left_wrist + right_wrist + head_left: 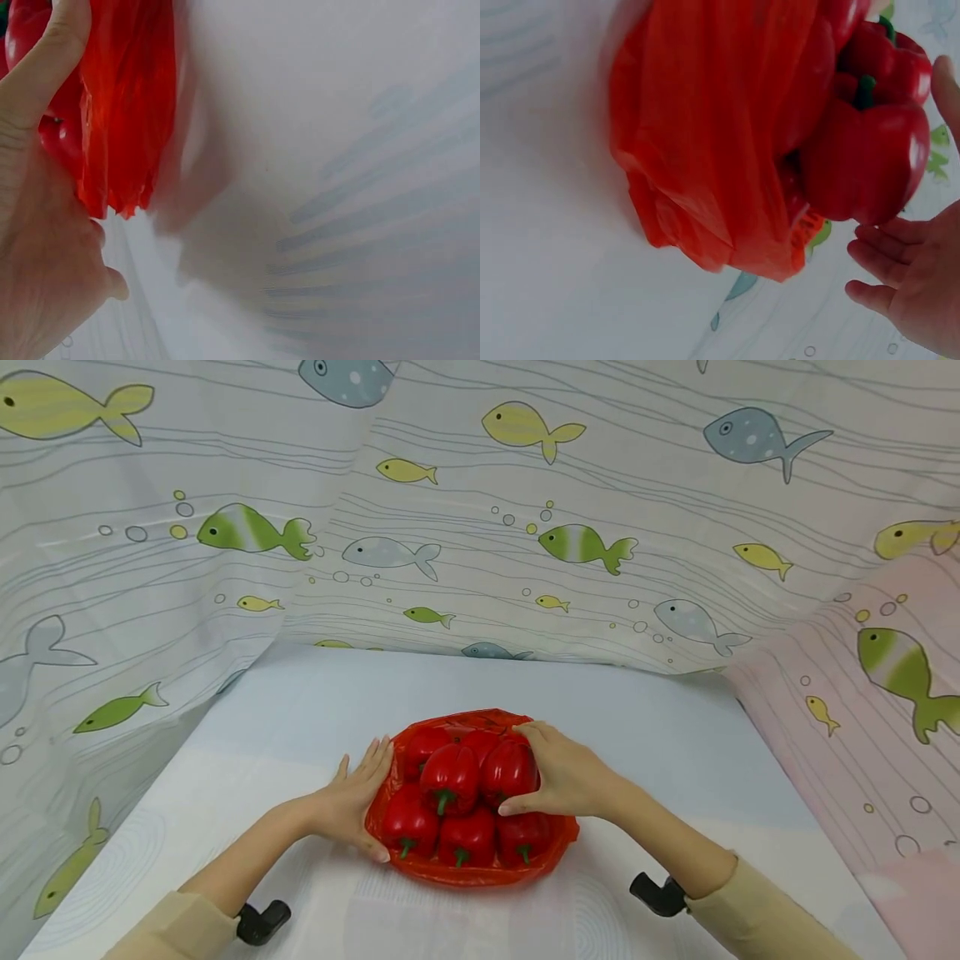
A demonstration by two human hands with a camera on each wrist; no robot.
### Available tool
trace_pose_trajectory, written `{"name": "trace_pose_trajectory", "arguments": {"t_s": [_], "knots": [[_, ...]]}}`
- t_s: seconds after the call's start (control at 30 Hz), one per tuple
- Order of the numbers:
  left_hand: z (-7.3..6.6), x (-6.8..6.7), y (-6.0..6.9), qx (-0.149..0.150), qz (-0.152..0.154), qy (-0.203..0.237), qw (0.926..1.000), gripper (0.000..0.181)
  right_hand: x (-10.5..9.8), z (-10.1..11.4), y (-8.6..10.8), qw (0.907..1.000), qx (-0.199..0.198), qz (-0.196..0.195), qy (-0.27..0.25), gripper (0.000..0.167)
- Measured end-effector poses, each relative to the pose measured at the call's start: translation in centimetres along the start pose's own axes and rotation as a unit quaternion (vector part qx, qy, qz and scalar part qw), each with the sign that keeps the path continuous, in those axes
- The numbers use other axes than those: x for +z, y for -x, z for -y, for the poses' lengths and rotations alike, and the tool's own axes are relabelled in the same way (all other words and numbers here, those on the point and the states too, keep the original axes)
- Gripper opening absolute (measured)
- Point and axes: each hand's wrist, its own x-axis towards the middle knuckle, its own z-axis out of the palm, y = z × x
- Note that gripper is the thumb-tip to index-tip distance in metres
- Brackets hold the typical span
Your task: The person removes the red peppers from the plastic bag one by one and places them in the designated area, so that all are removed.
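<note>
Several red peppers with green stems are heaped in an open red plastic bag. My left hand lies along the bag's left side, fingers extended and thumb near the front edge; in the left wrist view this hand is beside the bag. On the right, my right hand spans an upper pepper, thumb in front and fingers behind. The right wrist view has the right hand with loosely spread fingers close to a pepper; firm contact cannot be told.
The bag stands on a pale, patterned table surface. Fish-printed curtains hang behind it and along both sides. Black devices are worn at both wrists, beside beige sleeves.
</note>
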Motion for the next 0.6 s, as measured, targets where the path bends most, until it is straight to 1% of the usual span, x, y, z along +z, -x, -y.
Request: {"name": "trace_pose_trajectory", "arguments": {"t_s": [0.17, 0.33, 0.43, 0.6], "knots": [[0.1, 0.1, 0.1, -0.004, -0.002, 0.004, 1.0000, 0.144, 1.4, 0.1, -0.1, 0.9993, 0.031, -0.017, -0.013, 0.097], [0.2, 0.3, 0.2, -0.007, -0.004, 0.010, 0.9999, 0.144, 2.4, 0.1, -0.1, 0.9981, 0.042, -0.036, -0.026, 0.089], [0.1, 0.4, 0.2, -0.009, -0.004, 0.015, 0.9998, 0.144, 2.7, 0.2, -0.1, 0.9969, 0.049, -0.047, -0.039, 0.087], [0.0, 0.5, 0.2, -0.008, -0.008, 0.016, 0.9998, 0.143, 3.1, 0.4, -0.1, 0.9940, 0.058, -0.081, -0.045, 0.083]]}}
